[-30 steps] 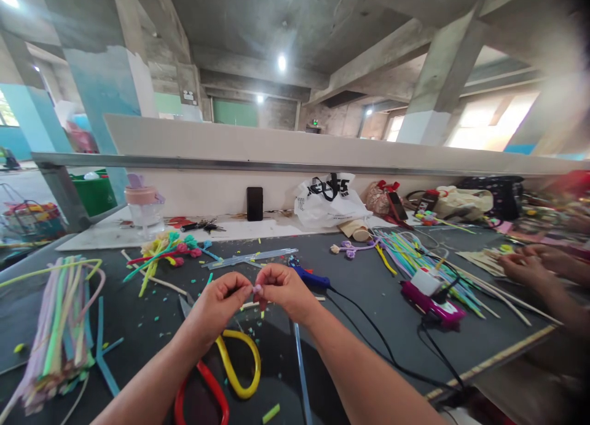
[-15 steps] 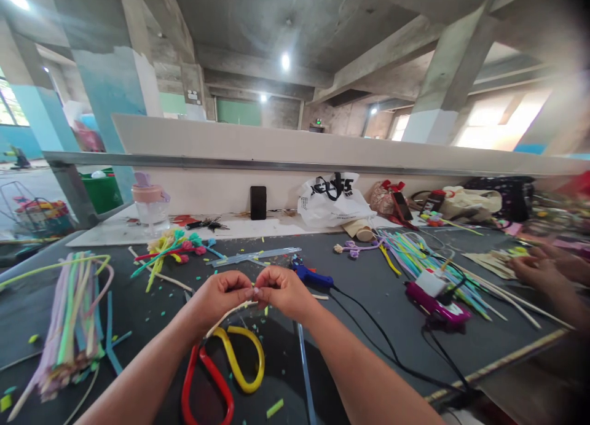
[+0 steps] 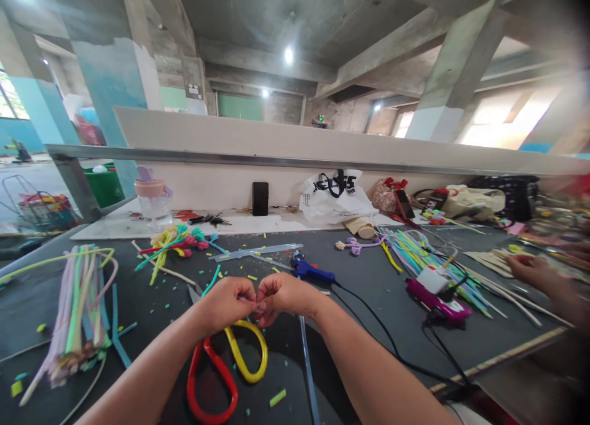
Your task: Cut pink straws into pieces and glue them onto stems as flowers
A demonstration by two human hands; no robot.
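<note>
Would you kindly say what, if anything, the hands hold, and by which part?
Neither can be told: the left hand and right hand meet, hiding anything between them.

Ceiling lamps (image 3: 288,55) glaring; right-hand window (image 3: 511,119) washed out; right edge blurred, upper corner black.

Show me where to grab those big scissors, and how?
Probably grip the scissors by the red loop and yellow loop, coming from the person's side. Both loops lie toward the person and stand wide, while the metal blade points away. The left arm covers the middle.
</note>
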